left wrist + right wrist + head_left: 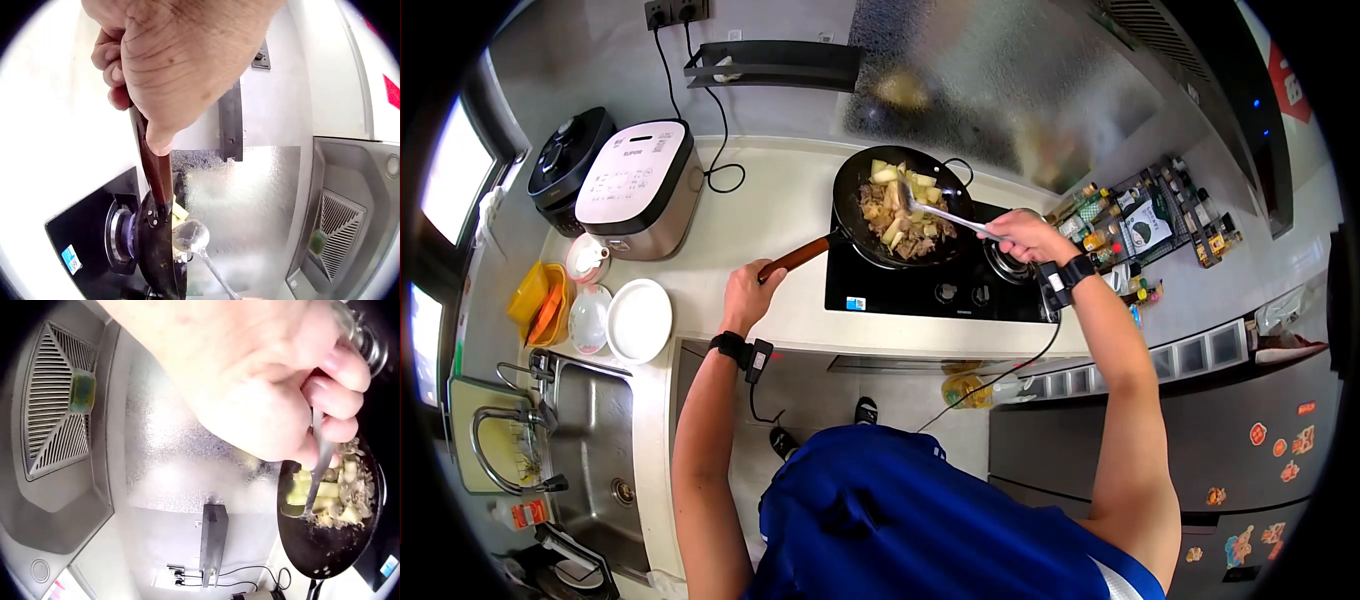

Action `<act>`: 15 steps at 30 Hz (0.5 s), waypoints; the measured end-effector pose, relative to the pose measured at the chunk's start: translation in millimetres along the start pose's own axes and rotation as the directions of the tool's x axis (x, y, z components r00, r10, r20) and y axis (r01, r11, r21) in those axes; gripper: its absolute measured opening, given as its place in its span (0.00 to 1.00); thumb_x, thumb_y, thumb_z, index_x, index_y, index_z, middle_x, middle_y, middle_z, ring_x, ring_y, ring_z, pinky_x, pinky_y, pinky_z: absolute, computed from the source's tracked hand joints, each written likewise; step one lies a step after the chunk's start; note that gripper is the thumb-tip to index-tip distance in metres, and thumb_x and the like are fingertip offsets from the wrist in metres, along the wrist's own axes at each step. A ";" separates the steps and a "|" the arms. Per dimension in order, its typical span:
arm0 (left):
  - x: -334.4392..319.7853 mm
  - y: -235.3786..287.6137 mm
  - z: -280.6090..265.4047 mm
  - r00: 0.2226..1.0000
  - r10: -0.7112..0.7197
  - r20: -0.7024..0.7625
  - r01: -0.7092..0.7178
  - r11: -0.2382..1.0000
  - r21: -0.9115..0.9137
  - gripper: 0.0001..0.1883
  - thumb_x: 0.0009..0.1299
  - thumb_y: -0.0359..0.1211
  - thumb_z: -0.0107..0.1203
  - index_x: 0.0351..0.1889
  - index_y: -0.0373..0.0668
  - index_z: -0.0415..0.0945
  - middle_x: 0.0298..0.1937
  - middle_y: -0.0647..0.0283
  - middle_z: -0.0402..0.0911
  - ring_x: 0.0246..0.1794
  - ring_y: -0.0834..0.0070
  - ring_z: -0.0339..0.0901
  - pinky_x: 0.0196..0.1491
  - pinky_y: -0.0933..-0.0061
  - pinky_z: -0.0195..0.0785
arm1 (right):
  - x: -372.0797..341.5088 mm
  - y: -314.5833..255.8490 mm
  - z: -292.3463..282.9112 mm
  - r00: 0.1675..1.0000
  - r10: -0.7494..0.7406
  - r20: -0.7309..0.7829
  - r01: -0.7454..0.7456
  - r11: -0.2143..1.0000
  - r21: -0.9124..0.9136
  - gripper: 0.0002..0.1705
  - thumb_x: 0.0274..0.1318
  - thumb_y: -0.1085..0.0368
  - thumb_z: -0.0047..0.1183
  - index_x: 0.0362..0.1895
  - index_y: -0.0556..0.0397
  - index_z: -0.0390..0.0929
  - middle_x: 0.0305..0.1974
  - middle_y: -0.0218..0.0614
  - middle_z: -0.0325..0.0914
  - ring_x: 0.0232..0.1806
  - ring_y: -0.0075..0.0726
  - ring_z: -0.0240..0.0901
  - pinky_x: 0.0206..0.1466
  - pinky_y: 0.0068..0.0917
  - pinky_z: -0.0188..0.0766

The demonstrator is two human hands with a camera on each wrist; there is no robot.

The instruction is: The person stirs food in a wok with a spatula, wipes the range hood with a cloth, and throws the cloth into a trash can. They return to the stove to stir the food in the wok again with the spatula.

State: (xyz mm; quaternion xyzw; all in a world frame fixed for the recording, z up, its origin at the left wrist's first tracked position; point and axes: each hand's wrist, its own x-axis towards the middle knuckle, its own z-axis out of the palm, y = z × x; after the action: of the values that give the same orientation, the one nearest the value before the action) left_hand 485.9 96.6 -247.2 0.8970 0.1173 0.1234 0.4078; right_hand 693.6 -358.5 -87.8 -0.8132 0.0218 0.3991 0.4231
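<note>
The left hand (750,297) grips the brown wooden handle (798,257) of a black wok (847,205); the left wrist view shows the same hand (181,62) with its thumb along the handle (157,175). Pale green-yellow chunks and browned meat pieces (912,243) lie in the wok. The right hand (1028,238) holds a metal ladle (955,218) by its handle, the bowl end among the food. From the right wrist, the fingers of the hand (275,387) are curled round the ladle (320,462). A blue flame (129,234) shows under the wok, which looks tilted in the left wrist view.
Spice bottles (1090,215) and a wire rack (1190,215) stand right of the hob (870,290). On the left are a rice cooker (637,180), a white plate (639,321), a yellow basket (528,295) and the sink (595,440). A range hood (56,425) hangs above.
</note>
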 end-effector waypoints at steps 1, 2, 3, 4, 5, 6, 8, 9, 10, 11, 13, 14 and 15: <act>0.5 0.9 -1.2 1.000 0.001 -0.005 -0.001 1.000 0.012 0.18 0.71 0.43 0.63 0.45 0.38 0.85 0.30 0.48 0.84 0.32 0.51 0.82 0.38 0.57 0.73 | -9.8 -8.8 -4.1 1.000 0.005 -0.004 -0.005 1.000 -0.028 0.15 0.72 0.55 0.53 0.52 0.51 0.83 0.18 0.21 0.65 0.12 0.11 0.48 0.12 0.15 0.41; 0.9 1.8 -2.4 1.000 0.002 -0.011 -0.002 1.000 0.024 0.18 0.70 0.43 0.63 0.45 0.38 0.85 0.30 0.48 0.84 0.32 0.51 0.82 0.39 0.57 0.74 | -21.4 -18.9 -10.2 1.000 0.010 -0.008 -0.010 0.998 -0.056 0.15 0.72 0.56 0.53 0.52 0.50 0.83 0.17 0.20 0.64 0.12 0.11 0.48 0.12 0.15 0.41; 0.8 2.9 -3.0 1.000 0.002 -0.014 -0.002 0.999 0.035 0.18 0.70 0.44 0.63 0.46 0.38 0.85 0.30 0.48 0.84 0.33 0.51 0.82 0.39 0.57 0.74 | -28.8 -28.3 -16.6 0.998 -0.017 -0.056 0.008 0.987 -0.163 0.15 0.71 0.56 0.54 0.51 0.49 0.85 0.16 0.19 0.64 0.12 0.11 0.48 0.12 0.16 0.41; 1.7 2.4 -3.6 1.000 0.017 -0.023 -0.016 0.999 0.034 0.18 0.70 0.44 0.63 0.46 0.38 0.85 0.31 0.48 0.85 0.33 0.51 0.83 0.39 0.58 0.74 | -33.6 -39.2 -26.9 0.997 -0.032 -0.069 0.012 0.963 -0.271 0.13 0.69 0.56 0.57 0.47 0.49 0.87 0.16 0.19 0.65 0.12 0.13 0.49 0.12 0.19 0.44; 4.4 0.6 -5.1 0.999 0.032 -0.032 -0.031 0.999 0.033 0.18 0.70 0.44 0.63 0.46 0.38 0.85 0.31 0.48 0.85 0.33 0.50 0.83 0.40 0.58 0.74 | -36.9 -51.4 -35.6 0.993 -0.026 -0.113 -0.025 0.903 -0.428 0.13 0.66 0.56 0.59 0.42 0.50 0.88 0.16 0.21 0.67 0.12 0.15 0.51 0.13 0.22 0.46; 7.1 -1.0 -6.8 0.998 0.048 -0.042 -0.047 0.998 0.033 0.18 0.70 0.44 0.64 0.46 0.38 0.85 0.31 0.48 0.85 0.34 0.50 0.83 0.40 0.58 0.75 | -38.0 -63.9 -41.7 0.987 -0.031 -0.156 -0.065 0.818 -0.572 0.13 0.63 0.56 0.62 0.38 0.51 0.88 0.16 0.22 0.68 0.12 0.17 0.53 0.14 0.24 0.48; 7.9 -1.0 -9.2 0.998 0.050 -0.030 -0.049 0.998 0.031 0.18 0.69 0.43 0.64 0.45 0.37 0.85 0.31 0.47 0.85 0.33 0.50 0.82 0.39 0.58 0.74 | -23.3 -74.5 -57.6 0.988 -0.044 -0.148 -0.071 0.719 -0.691 0.12 0.60 0.57 0.64 0.31 0.51 0.87 0.15 0.25 0.70 0.13 0.20 0.58 0.14 0.27 0.49; 8.2 1.2 -11.5 0.999 0.043 -0.016 -0.043 0.999 0.032 0.18 0.69 0.43 0.64 0.45 0.37 0.85 0.31 0.47 0.84 0.32 0.50 0.82 0.39 0.58 0.74 | -22.5 -87.0 -52.3 0.980 -0.073 -0.188 -0.114 0.569 -0.815 0.14 0.57 0.57 0.65 0.26 0.54 0.84 0.16 0.28 0.72 0.14 0.25 0.61 0.17 0.31 0.54; 10.2 3.5 -13.5 0.999 0.038 -0.006 -0.038 0.999 0.033 0.18 0.69 0.43 0.64 0.44 0.36 0.85 0.31 0.47 0.84 0.32 0.50 0.82 0.39 0.58 0.74 | -38.6 -113.7 -31.3 0.981 -0.053 -0.186 -0.143 0.445 -0.884 0.15 0.54 0.58 0.66 0.25 0.57 0.83 0.16 0.33 0.74 0.16 0.31 0.65 0.20 0.35 0.60; 11.4 5.3 -14.4 0.999 0.038 -0.005 -0.038 0.999 0.024 0.18 0.69 0.42 0.64 0.44 0.36 0.85 0.31 0.46 0.84 0.32 0.50 0.82 0.39 0.58 0.73 | -32.4 -121.6 -27.5 0.985 -0.070 -0.156 -0.121 0.360 -0.925 0.16 0.51 0.58 0.68 0.26 0.59 0.82 0.17 0.36 0.74 0.17 0.34 0.66 0.21 0.36 0.62; 9.2 7.1 -15.4 0.999 0.034 0.001 -0.034 0.999 0.006 0.17 0.69 0.42 0.63 0.44 0.35 0.85 0.30 0.46 0.83 0.31 0.51 0.81 0.38 0.58 0.73 | -22.9 -137.1 -14.3 0.988 -0.085 -0.129 -0.110 0.200 -0.974 0.18 0.48 0.59 0.72 0.28 0.63 0.82 0.22 0.41 0.78 0.21 0.38 0.72 0.25 0.37 0.68; 9.5 5.3 -15.0 0.999 0.040 0.003 -0.040 0.999 0.003 0.17 0.69 0.42 0.64 0.44 0.36 0.85 0.30 0.46 0.83 0.31 0.51 0.81 0.38 0.58 0.73 | -19.8 -144.7 -3.1 0.987 -0.089 -0.136 -0.124 0.128 -0.984 0.19 0.46 0.60 0.74 0.29 0.65 0.83 0.27 0.43 0.81 0.25 0.40 0.76 0.29 0.37 0.73; 11.2 2.1 -13.7 0.999 0.048 0.005 -0.048 0.999 -0.001 0.17 0.69 0.42 0.64 0.44 0.36 0.85 0.29 0.46 0.83 0.30 0.51 0.81 0.38 0.59 0.73 | -18.6 -151.5 9.0 0.988 -0.082 -0.132 -0.125 0.084 -0.989 0.18 0.46 0.60 0.74 0.34 0.61 0.85 0.30 0.41 0.83 0.28 0.39 0.77 0.31 0.36 0.75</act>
State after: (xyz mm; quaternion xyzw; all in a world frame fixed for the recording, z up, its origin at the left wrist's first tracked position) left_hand 492.3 108.4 -235.5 0.8998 0.0947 0.1309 0.4053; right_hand 731.8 -260.6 23.4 -0.9119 -0.2100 0.2509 -0.2479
